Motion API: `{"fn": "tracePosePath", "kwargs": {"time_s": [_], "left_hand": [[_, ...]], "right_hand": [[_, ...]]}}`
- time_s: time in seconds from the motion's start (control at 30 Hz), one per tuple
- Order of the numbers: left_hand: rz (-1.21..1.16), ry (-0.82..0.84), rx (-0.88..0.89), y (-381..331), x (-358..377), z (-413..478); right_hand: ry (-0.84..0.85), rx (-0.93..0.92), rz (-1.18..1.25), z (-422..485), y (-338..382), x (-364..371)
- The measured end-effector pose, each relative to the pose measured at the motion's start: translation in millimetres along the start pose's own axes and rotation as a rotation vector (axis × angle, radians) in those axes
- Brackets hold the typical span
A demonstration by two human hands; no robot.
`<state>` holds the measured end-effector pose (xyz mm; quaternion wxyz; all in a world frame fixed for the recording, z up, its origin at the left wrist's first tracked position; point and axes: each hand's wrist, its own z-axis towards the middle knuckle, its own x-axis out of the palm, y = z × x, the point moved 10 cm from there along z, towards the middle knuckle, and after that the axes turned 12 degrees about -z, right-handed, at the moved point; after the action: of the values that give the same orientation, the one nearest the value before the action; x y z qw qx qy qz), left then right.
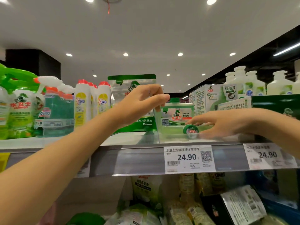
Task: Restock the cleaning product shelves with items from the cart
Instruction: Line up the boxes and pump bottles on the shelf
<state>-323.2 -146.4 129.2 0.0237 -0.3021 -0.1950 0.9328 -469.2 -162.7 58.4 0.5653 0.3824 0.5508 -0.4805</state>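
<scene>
Head view: above the 24.90 price tag (188, 158), my left hand (146, 98) pinches the clear divider (156, 120); my right hand (215, 122), fingers straight, rests on a lying green-capped bottle (191, 129). That shelf (128, 139) slot looks mostly unfilled.

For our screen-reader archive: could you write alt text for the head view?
At a store shelf, the left hand pinches a clear divider while the right hand rests on a green-capped bottle lying beside it. Cleaning products line the shelf.
</scene>
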Motion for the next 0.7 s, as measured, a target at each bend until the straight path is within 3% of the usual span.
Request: {"fn": "tracePosePath", "kwargs": {"time_s": [0.37, 0.57, 0.7], "left_hand": [[-0.026, -0.02, 0.025, 1, -2, -1], [-0.044, 0.009, 0.01, 1, 3, -1], [-0.052, 0.041, -0.037, 4, 8, -1]], "right_hand": [[-0.077, -0.028, -0.102, -12, 9, -16], [-0.076, -0.062, 0.057, -39, 16, -39], [-0.174, -0.066, 0.275, -66, 8, -61]]}}
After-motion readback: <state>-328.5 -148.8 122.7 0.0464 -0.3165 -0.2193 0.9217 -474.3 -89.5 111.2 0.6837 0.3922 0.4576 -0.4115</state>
